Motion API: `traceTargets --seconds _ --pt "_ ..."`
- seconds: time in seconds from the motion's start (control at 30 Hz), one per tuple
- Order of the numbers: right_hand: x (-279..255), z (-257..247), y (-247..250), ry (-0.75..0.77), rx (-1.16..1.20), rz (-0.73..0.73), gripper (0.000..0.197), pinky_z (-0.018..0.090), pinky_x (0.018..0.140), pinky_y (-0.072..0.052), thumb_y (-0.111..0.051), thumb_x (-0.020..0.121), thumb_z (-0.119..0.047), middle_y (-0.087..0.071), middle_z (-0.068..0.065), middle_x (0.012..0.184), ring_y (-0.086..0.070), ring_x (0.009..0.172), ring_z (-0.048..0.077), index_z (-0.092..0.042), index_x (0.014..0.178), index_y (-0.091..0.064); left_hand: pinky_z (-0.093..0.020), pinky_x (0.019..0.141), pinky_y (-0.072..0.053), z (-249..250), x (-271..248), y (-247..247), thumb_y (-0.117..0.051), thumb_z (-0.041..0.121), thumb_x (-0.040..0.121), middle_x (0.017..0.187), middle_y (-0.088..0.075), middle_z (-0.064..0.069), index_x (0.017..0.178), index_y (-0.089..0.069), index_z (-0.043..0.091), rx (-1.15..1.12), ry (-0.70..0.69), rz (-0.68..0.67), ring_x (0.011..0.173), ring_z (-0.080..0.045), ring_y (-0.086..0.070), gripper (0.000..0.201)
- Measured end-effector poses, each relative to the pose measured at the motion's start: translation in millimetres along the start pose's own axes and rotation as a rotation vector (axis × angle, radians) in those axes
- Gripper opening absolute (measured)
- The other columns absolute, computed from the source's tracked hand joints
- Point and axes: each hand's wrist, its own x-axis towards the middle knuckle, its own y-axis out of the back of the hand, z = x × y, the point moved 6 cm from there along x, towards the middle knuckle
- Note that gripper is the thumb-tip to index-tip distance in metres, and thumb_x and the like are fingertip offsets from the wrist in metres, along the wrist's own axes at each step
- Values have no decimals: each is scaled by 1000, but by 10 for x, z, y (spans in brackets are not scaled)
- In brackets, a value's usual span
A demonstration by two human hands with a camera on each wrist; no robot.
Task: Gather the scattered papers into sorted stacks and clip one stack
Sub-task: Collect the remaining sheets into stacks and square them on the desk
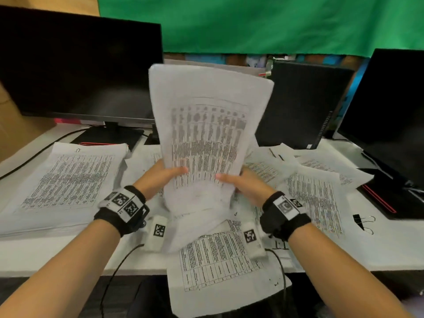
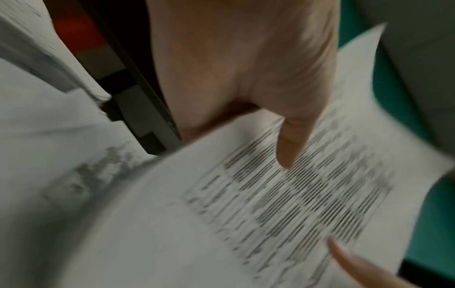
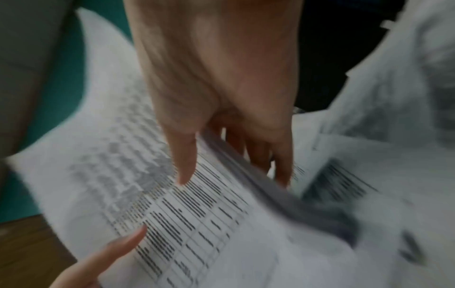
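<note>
both hands, left hand and right hand, are pinching a sheaf of printed sheets upright above the desk, thumbs in front. probably squaring it; next it's needing the left stack.

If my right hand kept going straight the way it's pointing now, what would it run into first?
Most likely the black computer tower behind the held sheets; the right hand points up and away across the scattered papers. Depth is unclear, so it could pass left of it.

Green backdrop — white desk
</note>
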Motion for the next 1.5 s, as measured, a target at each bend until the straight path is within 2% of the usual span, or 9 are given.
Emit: traceTargets --seconds 0.1,0.3,0.47,0.6,0.8,1.0,1.13,1.33,1.5 --pt "60 235 -63 -113 32 -9 69 43 99 -52 -89 63 -35 -72 -1 113 -69 104 17 -15 122 -60 -41 106 -41 -128 36 87 -68 27 85 127 -62 4 130 -51 24 -78 35 102 118 -14 -58 48" --pt "181 273 -33 -93 12 30 29 20 70 -59 -72 87 -14 -72 -4 99 -69 82 3 -15 114 -63 -16 70 -51 -125 69 339 -51 19 97 111 -69 -1 121 -59 11 -152 18 427 91 -6 -66 26" --pt "277 504 347 -151 62 265 28 17 39 -42 -67 92 -17 -68 6 90 -54 56 11 -3 117 -63 -31 93 -42 -344 -85 533 -54 13 93 131 -51 -8 136 -41 9 -43 235 660 116 -25 -51 45" --pt "316 741 559 -232 71 242 27 19 32 -36 -70 90 -16 -65 6 76 -47 41 11 -5 113 -61 -46 110 -35 -589 -217 584 -64 18 84 148 -36 -11 150 -19 16 -25 311 633 133 -31 -38 80" --pt "247 908 535 -334 196 8 36 21 44 -50 -65 89 3 -71 10 105 -66 64 15 -11 121 -59 -52 112 -27 -737 -332 456 -62 11 89 149 -29 -27 151 -13 11 -240 437 573 136 -43 -32 79" --pt "163 895 579 -334 -5 11 24 14 30 -25 -62 95 -20 -54 3 51 -33 32 4 0 81 -60 -40 92 -49 -667 -179 342 -71 9 79 118 -61 -17 123 -51 -2 -109 409 438 111 -35 -59 50" --pt "148 875 546 -326 -80 22 31 14 32 -22 -66 93 -25 -40 -2 41 -31 31 8 -7 70 -56 -42 91 -50 -378 -45 326 -53 5 93 118 -62 -19 121 -56 -3 323 214 450 107 -36 -60 29" --pt "136 915 585 -298 39 16 18 14 33 -25 -60 96 -15 -56 -6 51 -35 37 3 1 103 -64 -28 75 -45 415 -198 397 -46 15 99 108 -65 -6 122 -57 9 567 -221 618 94 -19 -61 27" --pt "168 965 577 -337 25 -44 22 15 33 -24 -59 97 -16 -56 -3 60 -34 39 3 -3 114 -64 -13 63 -26 1133 -381 580 -48 6 96 84 -52 -4 103 -60 -4 652 -489 778 76 -17 -46 18"
